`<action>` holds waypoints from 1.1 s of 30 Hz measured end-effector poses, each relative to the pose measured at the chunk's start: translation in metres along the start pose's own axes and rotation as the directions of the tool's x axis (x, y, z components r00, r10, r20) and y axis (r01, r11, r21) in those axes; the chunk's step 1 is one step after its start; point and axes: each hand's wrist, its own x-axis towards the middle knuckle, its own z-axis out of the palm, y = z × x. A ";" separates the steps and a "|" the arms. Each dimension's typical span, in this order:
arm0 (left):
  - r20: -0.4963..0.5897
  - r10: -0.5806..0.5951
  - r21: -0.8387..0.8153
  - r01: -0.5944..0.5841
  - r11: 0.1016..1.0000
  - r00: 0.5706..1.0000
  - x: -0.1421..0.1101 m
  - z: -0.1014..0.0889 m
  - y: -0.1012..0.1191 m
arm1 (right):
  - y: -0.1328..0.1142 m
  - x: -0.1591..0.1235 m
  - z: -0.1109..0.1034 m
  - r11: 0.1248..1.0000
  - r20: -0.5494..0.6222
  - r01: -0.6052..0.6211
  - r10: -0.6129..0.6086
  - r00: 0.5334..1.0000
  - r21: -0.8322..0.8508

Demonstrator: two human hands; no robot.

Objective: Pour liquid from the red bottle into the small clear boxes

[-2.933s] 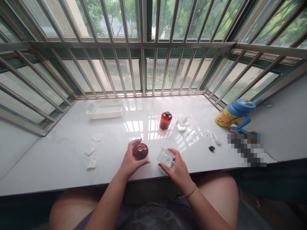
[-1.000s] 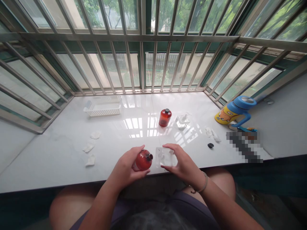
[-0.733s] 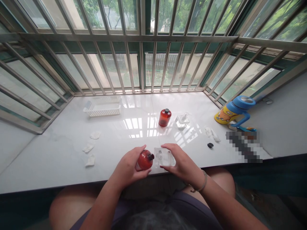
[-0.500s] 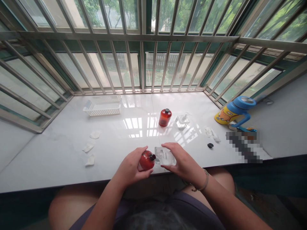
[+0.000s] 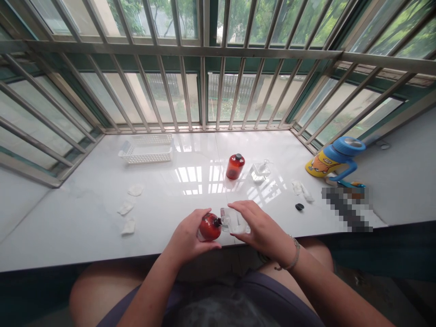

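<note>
My left hand (image 5: 189,236) is wrapped round a small amber bottle (image 5: 209,227), tilted on its side with its black neck pointing right. My right hand (image 5: 259,227) grips a clear square glass bottle (image 5: 233,221), and the amber bottle's mouth touches its left side. Both are held just above the white sill (image 5: 102,236) near its front edge. A second amber bottle (image 5: 235,166) with a black cap stands upright farther back. Beside it lies another clear glass bottle (image 5: 260,171).
A white slotted basket (image 5: 147,150) sits at the back left. Three white cotton pads (image 5: 126,208) lie at the left, more pads (image 5: 301,189) and a small black cap (image 5: 299,206) at the right. A blue-and-yellow jug (image 5: 332,161) stands far right. Window bars (image 5: 204,68) close the back.
My left hand tipped the amber bottle from upright onto its side and brought its neck against the clear bottle. My right hand turned the clear bottle and moved it left.
</note>
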 end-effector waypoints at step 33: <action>-0.002 -0.023 -0.030 0.023 0.999 1.000 0.003 -0.003 0.002 | -0.012 0.016 -0.015 0.988 0.099 0.077 -0.064 0.993 -0.133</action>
